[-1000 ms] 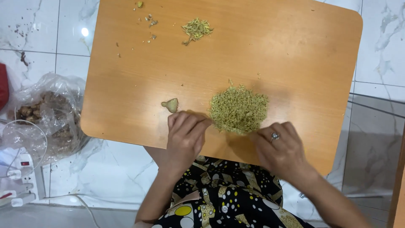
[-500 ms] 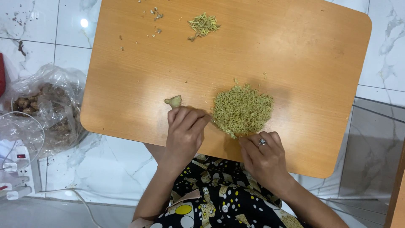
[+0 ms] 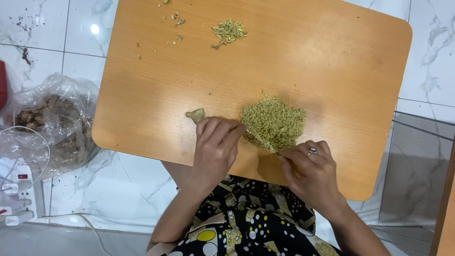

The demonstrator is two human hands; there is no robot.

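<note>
A heap of finely chopped green bits [image 3: 275, 121] lies on the near half of a wooden board [image 3: 332, 57]. A thin knife blade [image 3: 261, 143] runs along the heap's near edge between my hands. My right hand [image 3: 310, 173], with a ring on one finger, is closed around the handle end, which is hidden. My left hand [image 3: 215, 147] rests with its fingers together over the blade's tip at the heap's left side. A small pale green piece [image 3: 195, 114] sits just beyond my left fingertips.
A small pile of green shreds [image 3: 228, 31] and scattered crumbs [image 3: 175, 21] lie at the board's far edge. On the tiled floor to the left are a clear plastic bag of brown scraps [image 3: 52, 118], a clear round container [image 3: 21, 151] and a white power strip [image 3: 14, 189].
My right hand has moved left, from the board's near right to the heap's near edge, swinging the blade in. My left hand stayed put beside the small green piece.
</note>
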